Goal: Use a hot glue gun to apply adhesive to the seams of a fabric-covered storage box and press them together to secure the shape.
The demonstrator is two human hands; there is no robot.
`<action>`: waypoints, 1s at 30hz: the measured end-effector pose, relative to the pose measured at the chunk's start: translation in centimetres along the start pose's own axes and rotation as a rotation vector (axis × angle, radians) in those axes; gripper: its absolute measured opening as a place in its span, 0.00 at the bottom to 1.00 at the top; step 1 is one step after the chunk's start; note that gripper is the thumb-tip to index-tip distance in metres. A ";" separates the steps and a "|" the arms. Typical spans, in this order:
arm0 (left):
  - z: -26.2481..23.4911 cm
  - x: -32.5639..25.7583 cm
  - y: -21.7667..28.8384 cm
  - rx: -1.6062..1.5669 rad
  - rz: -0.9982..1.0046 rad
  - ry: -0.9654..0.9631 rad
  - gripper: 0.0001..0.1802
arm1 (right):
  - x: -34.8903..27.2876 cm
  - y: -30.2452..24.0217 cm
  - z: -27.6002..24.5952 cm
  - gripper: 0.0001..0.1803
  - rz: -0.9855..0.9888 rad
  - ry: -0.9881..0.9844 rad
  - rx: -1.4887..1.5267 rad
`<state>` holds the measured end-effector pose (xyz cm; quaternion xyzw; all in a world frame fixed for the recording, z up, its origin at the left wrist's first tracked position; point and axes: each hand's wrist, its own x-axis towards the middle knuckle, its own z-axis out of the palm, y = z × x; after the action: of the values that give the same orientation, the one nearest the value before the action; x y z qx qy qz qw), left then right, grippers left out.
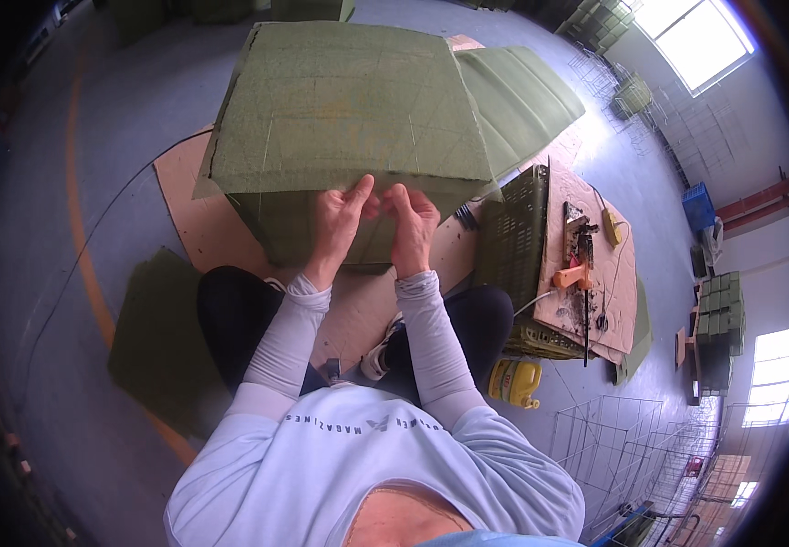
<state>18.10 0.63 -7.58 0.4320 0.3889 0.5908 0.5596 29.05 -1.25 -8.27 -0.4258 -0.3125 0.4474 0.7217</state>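
Note:
A large box-shaped frame covered in olive green felt fabric (349,100) stands on cardboard in front of me. My left hand (342,217) and my right hand (413,221) are close together at the near top edge of the box, fingers pinching the fabric's edge where it folds over the front face. Both forearms wear light grey sleeves. My knees in dark trousers sit below the box.
Another green felt sheet (527,96) lies at the box's right, and a dark green piece (153,337) on the floor at left. A green plastic crate (515,242) holds a cardboard board (595,273) with tools. A yellow jug (515,380) stands beside it. Wire frames (613,447) lie at lower right.

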 end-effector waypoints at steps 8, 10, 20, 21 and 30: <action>-0.1 0.0 0.6 0.134 0.041 0.032 0.20 | -0.1 0.8 2.1 0.10 -0.004 0.016 0.095; 0.1 0.2 0.5 0.068 0.070 0.054 0.21 | 0.1 1.0 2.3 0.11 -0.015 0.006 0.086; -2.5 0.0 0.8 0.064 0.012 0.039 0.20 | 0.0 1.4 2.8 0.10 0.032 0.019 -0.010; -2.7 0.2 1.1 0.109 0.018 0.030 0.20 | -0.2 1.6 3.1 0.10 0.068 -0.009 -0.040; -2.5 0.5 0.3 0.083 0.118 0.081 0.20 | -0.4 2.0 5.1 0.07 -0.026 -0.035 0.123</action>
<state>15.65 1.21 -8.09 0.4528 0.4091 0.6231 0.4893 23.88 0.56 -7.78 -0.3686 -0.3021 0.4638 0.7468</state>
